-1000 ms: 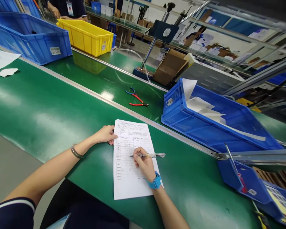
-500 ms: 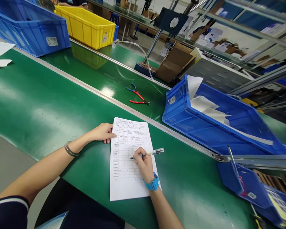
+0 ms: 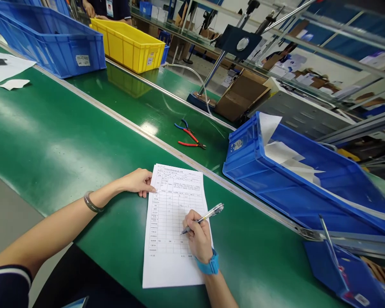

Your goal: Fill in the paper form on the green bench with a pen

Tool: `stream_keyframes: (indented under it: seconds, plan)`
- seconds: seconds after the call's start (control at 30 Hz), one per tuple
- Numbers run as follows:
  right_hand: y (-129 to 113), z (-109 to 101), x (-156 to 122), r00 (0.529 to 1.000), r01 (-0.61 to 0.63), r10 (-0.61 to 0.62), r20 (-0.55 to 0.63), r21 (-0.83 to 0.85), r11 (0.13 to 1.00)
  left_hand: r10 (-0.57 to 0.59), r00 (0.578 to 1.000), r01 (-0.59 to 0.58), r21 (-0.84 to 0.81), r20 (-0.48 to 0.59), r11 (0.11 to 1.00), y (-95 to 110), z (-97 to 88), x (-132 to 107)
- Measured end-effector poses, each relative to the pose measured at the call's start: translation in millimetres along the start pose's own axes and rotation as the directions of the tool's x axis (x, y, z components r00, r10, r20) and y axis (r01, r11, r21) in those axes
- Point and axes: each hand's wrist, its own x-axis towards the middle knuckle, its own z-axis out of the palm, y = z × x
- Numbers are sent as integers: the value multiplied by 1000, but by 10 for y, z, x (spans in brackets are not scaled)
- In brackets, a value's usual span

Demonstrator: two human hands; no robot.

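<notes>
Only one view here, the head cam looking down, so everything is placed off the printed form lying flat on the green bench. The right hand is curled tight around a clear pen, tip down on a lower row of the form's table, so I'd say the filling-in step is mid-way. The left hand rests flat, fingers loosely bent, pinning the form's top left edge, gripping nothing. Beyond the form, across the metal strip, lie red-handled pliers; to the form's right sits a blue bin with white sheets. Next entry probably needs a small pen shift along the rows while the sheet is held down.
</notes>
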Motion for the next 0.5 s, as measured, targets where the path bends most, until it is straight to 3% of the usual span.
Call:
stream_keyframes:
  seconds: [0.33, 0.5]
  plan:
    - [-14, 12, 4, 999, 49, -47, 22, -85, 995, 14, 1000, -14, 3, -18, 1000, 20, 15, -23]
    - [-6, 42, -5, 997, 52, -50, 59, -40, 998, 1, 1000, -1, 4, -23, 1000, 36, 17, -32]
